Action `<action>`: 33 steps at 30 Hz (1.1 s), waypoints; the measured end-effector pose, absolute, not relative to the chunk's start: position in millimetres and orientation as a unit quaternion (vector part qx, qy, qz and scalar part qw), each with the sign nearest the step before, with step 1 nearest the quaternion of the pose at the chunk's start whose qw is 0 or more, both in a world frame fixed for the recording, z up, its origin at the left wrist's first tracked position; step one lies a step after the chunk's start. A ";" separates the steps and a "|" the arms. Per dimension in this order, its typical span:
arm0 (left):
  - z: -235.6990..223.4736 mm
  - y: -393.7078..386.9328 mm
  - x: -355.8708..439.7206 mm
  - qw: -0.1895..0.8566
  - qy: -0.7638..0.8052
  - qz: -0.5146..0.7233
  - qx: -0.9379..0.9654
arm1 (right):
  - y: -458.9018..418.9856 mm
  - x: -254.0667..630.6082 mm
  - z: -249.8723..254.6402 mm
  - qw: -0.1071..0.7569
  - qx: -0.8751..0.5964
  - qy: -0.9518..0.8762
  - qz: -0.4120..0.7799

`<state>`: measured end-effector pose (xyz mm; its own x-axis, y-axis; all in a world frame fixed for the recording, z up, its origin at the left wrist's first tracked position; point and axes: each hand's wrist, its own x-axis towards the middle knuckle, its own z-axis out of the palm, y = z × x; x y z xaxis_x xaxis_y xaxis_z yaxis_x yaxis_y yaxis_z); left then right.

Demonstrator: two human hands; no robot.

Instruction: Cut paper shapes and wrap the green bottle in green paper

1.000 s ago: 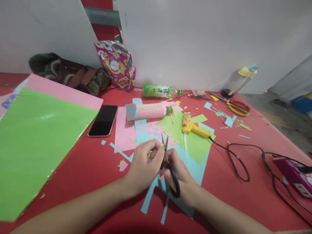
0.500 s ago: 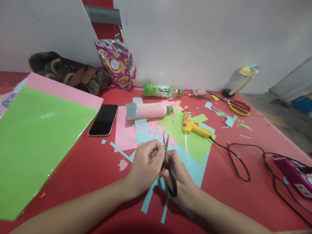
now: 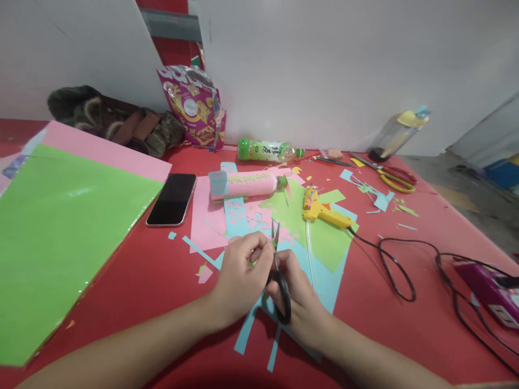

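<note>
My right hand [image 3: 298, 294] is closed around the black handles of a pair of scissors [image 3: 285, 294], whose slightly parted blades point away from me. Pinched in my left hand [image 3: 245, 273] is a small green paper piece [image 3: 273, 244], mostly hidden by the fingers and lying right by the blades. Beneath both hands are blue paper [image 3: 330, 281] and narrow blue strips [image 3: 246, 329]. Beyond them a bottle wrapped in pink paper [image 3: 251, 185] lies on its side, with pink and blue cut-outs scattered in front of it.
A yellow glue gun [image 3: 324, 210] lies right of centre, its black cord running to a purple power strip [image 3: 492, 294]. At left are a phone [image 3: 172, 200] and green sheets [image 3: 73, 216]. A green-labelled bottle [image 3: 270, 151], snack bag [image 3: 194, 108] and yellow-handled scissors [image 3: 395, 181] lie farther back.
The scissors have turned slightly in my right hand, their handles shifting left and the blades drawing closer together. My left hand stays almost still.
</note>
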<state>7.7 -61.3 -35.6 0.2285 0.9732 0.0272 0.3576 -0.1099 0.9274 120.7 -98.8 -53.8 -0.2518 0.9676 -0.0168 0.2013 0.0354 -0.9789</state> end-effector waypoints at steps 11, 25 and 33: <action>-37.4 -58.1 5.6 0.518 0.462 0.364 0.621 | -95.7 119.3 -60.6 0.413 -0.461 -0.500 0.606; -32.0 -38.4 -5.9 0.551 0.390 0.221 0.704 | -75.6 130.0 -52.2 0.586 -0.431 -0.369 0.579; -27.8 -35.4 -7.2 0.520 0.351 0.157 0.763 | -79.1 129.0 -50.5 0.554 -0.430 -0.401 0.590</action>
